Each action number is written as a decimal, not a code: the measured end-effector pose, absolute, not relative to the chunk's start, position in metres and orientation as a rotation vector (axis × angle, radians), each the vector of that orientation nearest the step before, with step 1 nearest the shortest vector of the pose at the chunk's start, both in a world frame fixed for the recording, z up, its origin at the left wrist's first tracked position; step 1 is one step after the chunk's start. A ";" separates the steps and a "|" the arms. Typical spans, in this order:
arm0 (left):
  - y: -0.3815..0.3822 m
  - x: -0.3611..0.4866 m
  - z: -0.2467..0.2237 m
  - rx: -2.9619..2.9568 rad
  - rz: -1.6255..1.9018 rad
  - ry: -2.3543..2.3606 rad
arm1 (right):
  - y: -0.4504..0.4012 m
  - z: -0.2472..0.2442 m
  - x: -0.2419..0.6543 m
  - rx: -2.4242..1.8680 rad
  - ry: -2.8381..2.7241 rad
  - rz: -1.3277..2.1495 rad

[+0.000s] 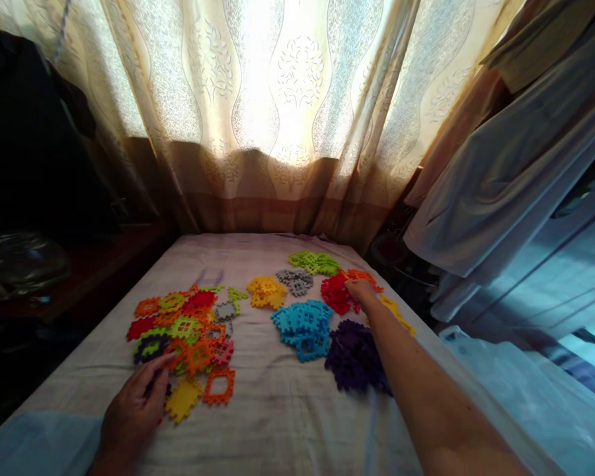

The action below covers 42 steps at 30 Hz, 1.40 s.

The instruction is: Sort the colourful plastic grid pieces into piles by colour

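The red pile of notched tiles lies on the sheet, with the right hand reaching onto its right edge. The left hand is at the near edge of the mixed pile, a purple tile showing by its bent thumb and fingers. Blur and angle hide the grips; I cannot tell whether either hand is clamped on a tile. Around the red pile lie orange, green, grey, blue and purple piles. Beyond hangs a tree-patterned curtain.
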<state>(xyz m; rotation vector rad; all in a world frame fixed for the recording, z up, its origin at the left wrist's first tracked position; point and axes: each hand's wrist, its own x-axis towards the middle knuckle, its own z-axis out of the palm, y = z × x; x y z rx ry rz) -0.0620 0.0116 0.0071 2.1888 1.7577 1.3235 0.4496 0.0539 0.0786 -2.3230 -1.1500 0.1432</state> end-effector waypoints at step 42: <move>0.004 -0.055 0.021 2.066 1.334 1.634 | -0.007 0.110 0.223 -1.935 -2.328 0.123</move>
